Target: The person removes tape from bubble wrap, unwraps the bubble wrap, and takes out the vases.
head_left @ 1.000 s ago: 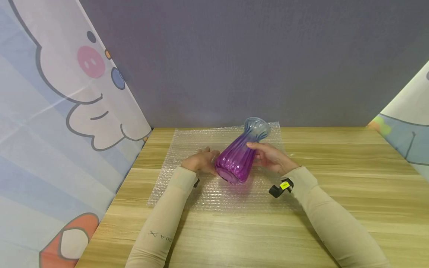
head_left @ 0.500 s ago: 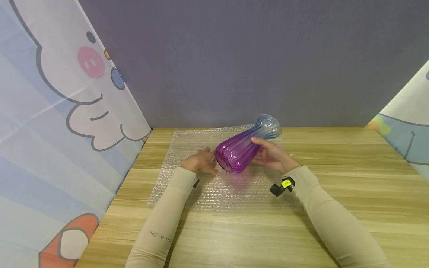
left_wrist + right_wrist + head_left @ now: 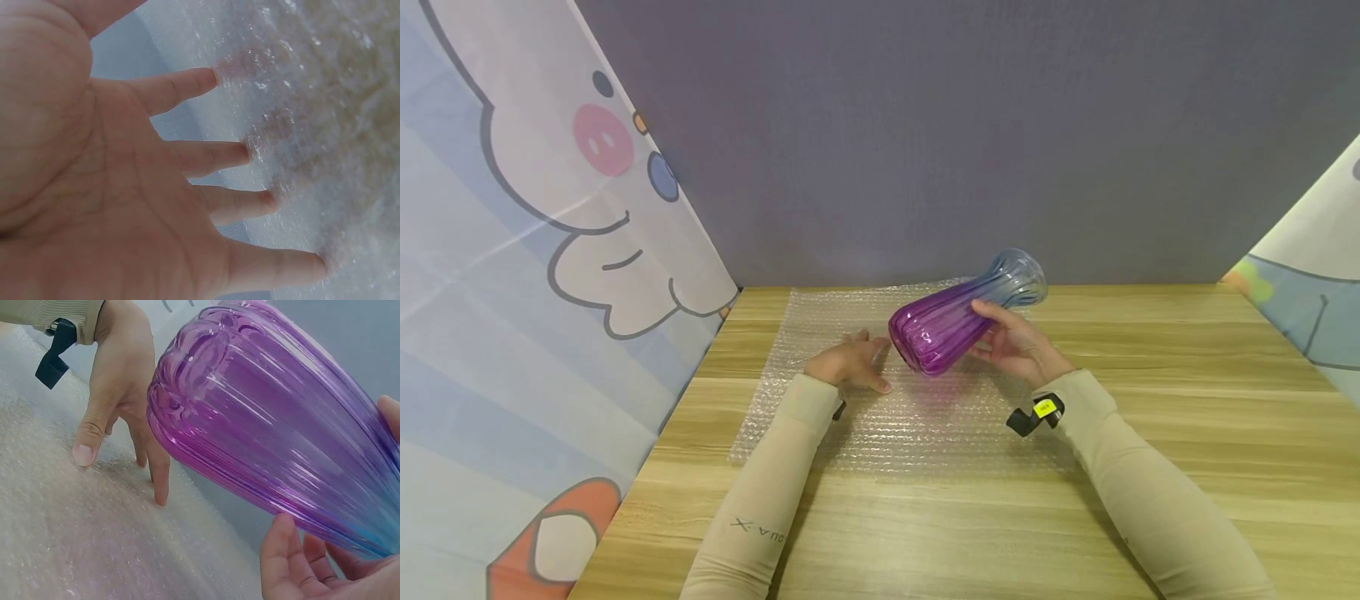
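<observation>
A ribbed glass vase (image 3: 943,325), purple at its base and pale blue at its flared mouth, is tilted in the air with the mouth toward the upper right. My right hand (image 3: 1018,343) grips it around the narrower part, thumb on the near side; the right wrist view shows the vase (image 3: 269,425) close up with fingertips (image 3: 279,534) beneath it. My left hand (image 3: 847,364) rests with spread, straight fingers on a sheet of bubble wrap (image 3: 865,442). In the left wrist view its fingertips (image 3: 240,153) touch the wrap.
The bubble wrap lies flat on a wood-grain table (image 3: 925,533). A grey wall (image 3: 962,142) stands at the table's back edge. On the left hangs a cartoon-printed cloth (image 3: 512,333), and another printed cloth (image 3: 1311,283) is at the right.
My right hand has tipped the vase further over and shifted it slightly right, raising its base from the left hand's side. The left hand stays in place on the wrap.
</observation>
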A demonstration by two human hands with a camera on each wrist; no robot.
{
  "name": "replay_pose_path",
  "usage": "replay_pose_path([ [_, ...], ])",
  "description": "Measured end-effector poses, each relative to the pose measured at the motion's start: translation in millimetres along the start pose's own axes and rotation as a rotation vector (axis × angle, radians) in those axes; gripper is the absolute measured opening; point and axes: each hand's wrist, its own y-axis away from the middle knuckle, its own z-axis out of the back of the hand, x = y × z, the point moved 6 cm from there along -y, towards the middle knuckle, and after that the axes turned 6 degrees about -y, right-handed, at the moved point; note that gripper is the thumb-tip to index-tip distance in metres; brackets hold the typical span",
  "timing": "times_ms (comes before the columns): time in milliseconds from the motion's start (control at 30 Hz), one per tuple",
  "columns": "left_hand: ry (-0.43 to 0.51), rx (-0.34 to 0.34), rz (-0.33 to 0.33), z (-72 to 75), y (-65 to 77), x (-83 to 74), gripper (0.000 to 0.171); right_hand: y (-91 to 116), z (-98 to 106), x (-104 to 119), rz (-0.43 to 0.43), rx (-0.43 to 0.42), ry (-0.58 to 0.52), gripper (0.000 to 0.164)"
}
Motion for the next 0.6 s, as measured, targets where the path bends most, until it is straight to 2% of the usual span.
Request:
replay_pose_path([
  [233,0.004,0.003,-0.004,-1.0,-1.1,1.6,0.098,1,0,5,0.037,0.02,-0.028,0.026],
  [600,-0.006,0.009,-0.015,-0.7,-2.1,-0.1,0.096,4,-2,11,0.109,0.037,0.017,0.014],
])
